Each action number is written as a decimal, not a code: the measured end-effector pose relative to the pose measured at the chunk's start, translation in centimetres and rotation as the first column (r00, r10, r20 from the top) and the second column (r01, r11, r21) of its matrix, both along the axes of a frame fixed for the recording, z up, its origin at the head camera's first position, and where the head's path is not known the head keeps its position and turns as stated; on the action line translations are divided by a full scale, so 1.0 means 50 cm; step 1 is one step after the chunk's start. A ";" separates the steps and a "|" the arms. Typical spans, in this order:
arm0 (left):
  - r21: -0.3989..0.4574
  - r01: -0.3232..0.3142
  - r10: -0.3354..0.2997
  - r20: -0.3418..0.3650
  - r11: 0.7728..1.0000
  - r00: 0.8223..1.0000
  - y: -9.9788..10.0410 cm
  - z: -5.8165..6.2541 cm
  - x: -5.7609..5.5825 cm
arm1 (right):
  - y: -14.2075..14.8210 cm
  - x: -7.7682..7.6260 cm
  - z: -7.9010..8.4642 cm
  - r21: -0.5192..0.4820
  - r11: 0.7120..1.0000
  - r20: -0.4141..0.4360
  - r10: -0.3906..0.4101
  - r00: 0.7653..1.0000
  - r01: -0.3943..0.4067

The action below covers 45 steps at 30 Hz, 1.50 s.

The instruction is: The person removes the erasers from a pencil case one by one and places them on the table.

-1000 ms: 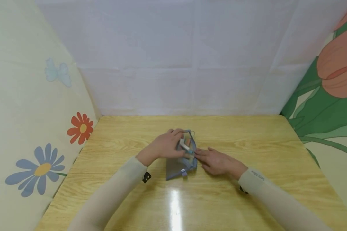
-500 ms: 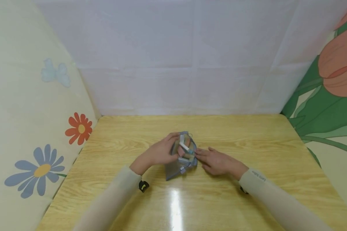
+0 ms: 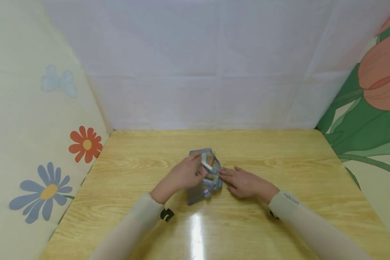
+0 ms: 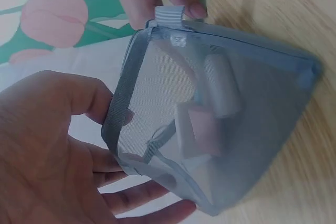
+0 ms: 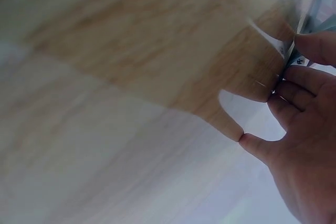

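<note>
A grey-blue mesh zip pouch (image 3: 195, 195) lies in the middle of the table, several small items showing in it. Through its mesh I make out a pink-and-white block (image 4: 203, 129) and a pale cylinder (image 4: 223, 85); in the head view a white stick-like piece with a blue end (image 3: 207, 165) shows. My left hand (image 3: 180, 175) holds the pouch's rim, thumb at the edge and fingers along the lower side in the left wrist view. My right hand (image 3: 245, 182) lies to the right, palm down, its straight fingertips touching the pouch's right edge.
The wood-grain table (image 3: 143, 155) reaches back to a white cloth wall (image 3: 182, 90). Floral cloths hang on the left (image 3: 19, 126) and right (image 3: 373, 126). A fabric tab (image 4: 170, 17) sticks out from the pouch's edge.
My left hand has drawn back slightly toward me and lower across the pouch, uncovering more of the items and the pouch's far left corner. My right hand stays where it was.
</note>
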<state>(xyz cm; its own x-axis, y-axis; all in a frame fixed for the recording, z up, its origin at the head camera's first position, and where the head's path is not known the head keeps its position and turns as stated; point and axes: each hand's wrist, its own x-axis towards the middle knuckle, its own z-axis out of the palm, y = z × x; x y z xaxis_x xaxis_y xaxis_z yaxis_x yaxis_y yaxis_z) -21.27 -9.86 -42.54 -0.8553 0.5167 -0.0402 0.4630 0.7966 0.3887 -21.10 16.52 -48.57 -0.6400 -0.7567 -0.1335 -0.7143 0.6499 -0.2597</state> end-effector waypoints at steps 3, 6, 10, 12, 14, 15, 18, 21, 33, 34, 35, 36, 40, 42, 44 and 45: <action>0.003 0.005 -0.005 0.029 1.000 1.000 0.004 -0.001 -0.004 | 0.000 0.000 0.001 -0.001 1.000 0.008 -0.001 1.000 0.001; 0.043 -0.010 0.006 0.083 0.999 0.996 0.006 -0.002 -0.008 | 0.000 0.001 0.001 -0.002 1.000 0.006 0.001 1.000 -0.001; 0.084 -0.037 0.027 0.124 0.996 0.992 0.010 0.000 -0.010 | 0.001 0.001 0.000 0.005 1.000 0.000 -0.001 1.000 0.001; 0.052 -0.054 0.049 0.103 0.997 0.993 0.013 0.002 -0.008 | 0.001 0.000 0.000 0.012 1.000 -0.003 0.000 1.000 0.000; 0.003 -0.068 0.068 0.071 0.998 0.995 0.017 0.006 -0.005 | 0.001 0.000 0.000 0.015 1.000 -0.004 0.001 1.000 -0.001; -0.029 -0.074 0.075 0.054 0.997 0.996 0.020 0.009 -0.003 | 0.001 0.000 0.001 0.018 1.000 -0.003 0.001 1.000 -0.001; -0.131 -0.060 0.061 0.005 0.990 0.998 0.027 0.015 0.002 | 0.000 0.001 0.003 0.011 1.000 -0.007 0.007 1.000 -0.007; -0.179 -0.045 0.045 0.000 0.983 0.999 0.032 0.017 0.005 | -0.001 0.003 0.006 0.014 1.000 -0.005 0.006 1.000 -0.006; -0.221 -0.016 0.019 0.009 0.975 1.000 0.030 0.020 0.006 | -0.004 0.004 0.004 0.021 1.000 0.028 -0.012 1.000 0.012; -0.221 -0.007 0.010 0.012 0.975 1.000 0.030 0.020 0.005 | -0.004 0.004 0.003 0.019 1.000 0.027 -0.011 1.000 0.010; -0.219 0.001 0.003 0.017 0.976 1.000 0.030 0.020 0.005 | -0.004 0.004 0.003 0.016 1.000 0.023 -0.009 1.000 0.008; -0.212 0.013 -0.009 0.022 0.977 1.000 0.030 0.020 0.003 | -0.004 0.004 0.002 0.013 1.000 0.020 -0.007 1.000 0.007; -0.173 0.053 -0.044 0.061 0.983 0.997 0.027 0.018 -0.002 | -0.003 0.004 -0.001 0.008 1.000 0.006 0.002 1.000 -0.002; -0.142 0.057 -0.045 0.086 0.988 0.995 0.024 0.014 -0.005 | -0.003 0.004 -0.003 0.006 1.000 0.002 0.005 1.000 -0.005; -0.104 0.045 -0.034 0.107 0.994 0.994 0.021 0.012 -0.007 | -0.002 0.005 -0.004 0.005 1.000 -0.002 0.007 1.000 -0.007; -0.082 0.035 -0.026 0.117 0.996 0.993 0.020 0.010 -0.007 | -0.002 0.005 -0.004 0.005 1.000 -0.002 0.007 1.000 -0.007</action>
